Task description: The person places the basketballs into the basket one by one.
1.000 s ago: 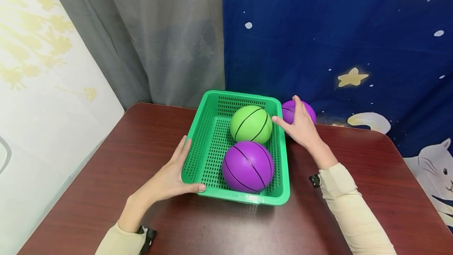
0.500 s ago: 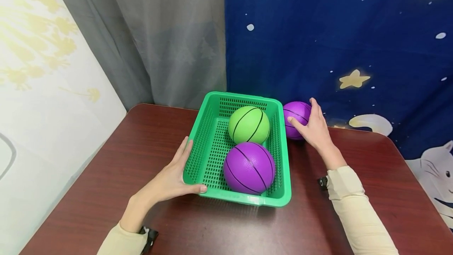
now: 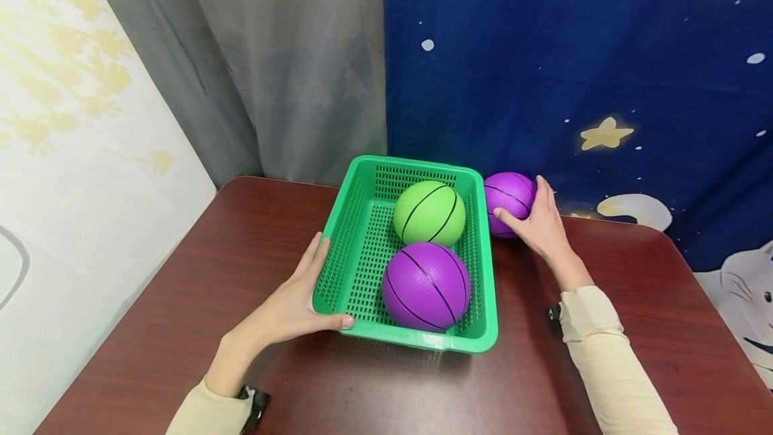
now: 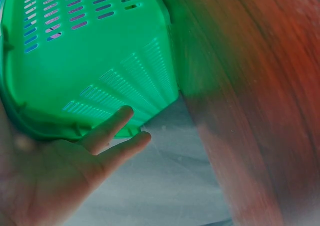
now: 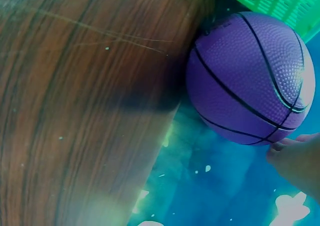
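A green plastic basket (image 3: pixel 410 336) stands on the table with a light green mini basketball (image 3: pixel 429 213) and a purple one (image 3: pixel 425 287) inside, along its right side. My left hand (image 3: pixel 290 304) rests at its near left corner, thumb on the front rim. In the left wrist view, two straight fingers lie beside the basket wall (image 4: pixel 127 38). Just outside the right wall sits another purple mini basketball (image 3: pixel 508 197). My right hand (image 3: pixel 543 227) holds this ball from the right, thumb on its near side. The right wrist view shows fingertips at the ball's (image 5: pixel 245 80) edge.
The dark red wooden table (image 3: pixel 410 395) has its far edge close behind the basket and the outer ball. Behind hang a grey curtain (image 3: pixel 314 86) and a blue star-patterned curtain (image 3: pixel 495 86). A white patterned cloth (image 3: pixel 90 173) borders the left side.
My right hand has moved right and slightly down, from over the basket's right rim to the outer purple ball's right side. The green ball rocked left and back. My left hand has stayed put.
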A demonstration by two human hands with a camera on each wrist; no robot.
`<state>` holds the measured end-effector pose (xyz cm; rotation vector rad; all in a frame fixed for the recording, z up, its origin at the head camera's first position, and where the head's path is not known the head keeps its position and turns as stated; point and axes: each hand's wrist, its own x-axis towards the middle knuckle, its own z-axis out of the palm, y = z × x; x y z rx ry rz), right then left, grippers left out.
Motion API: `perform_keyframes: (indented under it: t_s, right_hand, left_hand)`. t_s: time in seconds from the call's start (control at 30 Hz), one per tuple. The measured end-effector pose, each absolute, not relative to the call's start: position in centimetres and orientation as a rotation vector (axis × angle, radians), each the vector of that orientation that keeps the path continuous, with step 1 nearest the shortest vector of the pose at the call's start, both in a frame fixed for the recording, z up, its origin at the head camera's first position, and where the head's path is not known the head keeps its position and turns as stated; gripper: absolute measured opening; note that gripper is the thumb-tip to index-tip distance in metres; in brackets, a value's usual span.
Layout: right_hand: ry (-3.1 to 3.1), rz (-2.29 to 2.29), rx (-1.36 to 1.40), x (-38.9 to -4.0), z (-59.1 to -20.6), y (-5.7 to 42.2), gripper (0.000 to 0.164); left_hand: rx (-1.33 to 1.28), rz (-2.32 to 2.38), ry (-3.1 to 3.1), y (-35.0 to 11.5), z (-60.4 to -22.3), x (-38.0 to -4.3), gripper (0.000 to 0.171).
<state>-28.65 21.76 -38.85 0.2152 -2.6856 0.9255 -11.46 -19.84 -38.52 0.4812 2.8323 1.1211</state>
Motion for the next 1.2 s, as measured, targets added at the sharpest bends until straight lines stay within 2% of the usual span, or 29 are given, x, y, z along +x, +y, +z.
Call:
perform_keyframes:
  t_s: [0.6, 1.2]
  right_hand:
    - [-2.681, 0.903, 0.253, -29.6, -40.8, 21.9, 0.120]
    - [-2.654, 0.957, 0.102, -29.6, -41.9, 22.2, 0.118]
  left_hand:
    - [0.468, 1.114, 2.843, -19.9, -38.5, -11.4, 0.122]
    - [0.483, 1.134, 2.825, -19.8, -38.5, -11.6, 0.122]
